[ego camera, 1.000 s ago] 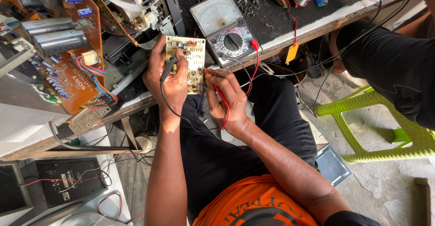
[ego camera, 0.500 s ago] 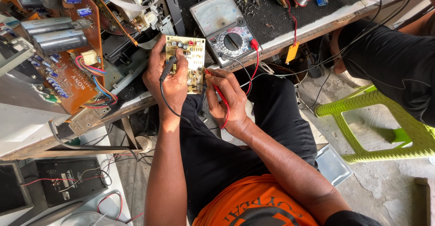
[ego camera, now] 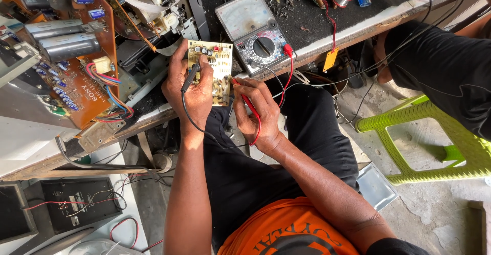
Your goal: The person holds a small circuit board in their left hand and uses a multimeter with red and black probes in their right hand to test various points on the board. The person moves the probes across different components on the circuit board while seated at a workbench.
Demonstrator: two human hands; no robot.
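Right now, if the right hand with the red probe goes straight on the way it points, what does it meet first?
Probably the small circuit board: the right hand aims the red probe up and left at the board's lower edge, and its tip seems almost touching; depth is unclear. The left hand holds that board.

left hand (ego camera: pixel 190 89): fingers curled, raised | right hand (ego camera: pixel 258 113): pinching, beside it

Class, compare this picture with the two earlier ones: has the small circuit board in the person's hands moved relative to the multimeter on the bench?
No. The circuit board sits just left of the multimeter, as before.
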